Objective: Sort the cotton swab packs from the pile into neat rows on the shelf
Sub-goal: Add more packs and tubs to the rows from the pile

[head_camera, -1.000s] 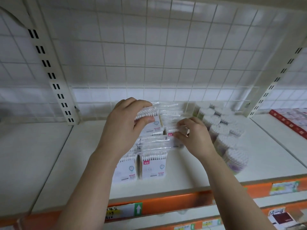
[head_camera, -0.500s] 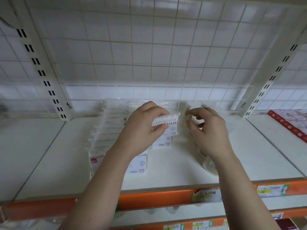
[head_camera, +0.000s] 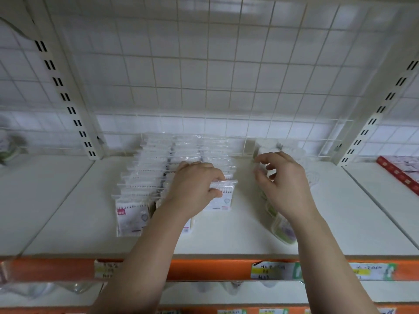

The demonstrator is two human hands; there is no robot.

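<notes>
Left hand (head_camera: 195, 184) pinches a pack (head_camera: 223, 197) on the shelf (head_camera: 226, 241).
Its grip is clamped on the pack's top, the pack at its 3 o'clock, fronting the rows (head_camera: 145, 177). The right hand (head_camera: 285, 184), further toward 3 o'clock, hangs loosely curled and holds nothing.

The left hand (head_camera: 195, 184) covers much of the cotton swab pack (head_camera: 224, 189) it grips. The right hand (head_camera: 285, 184) hides most of the round tubs (head_camera: 283, 231); whether it holds anything, I can't tell. The price labels (head_camera: 272, 269) low in the frame are too blurred to read, and the red boxes (head_camera: 399, 173) run off the right edge.
</notes>
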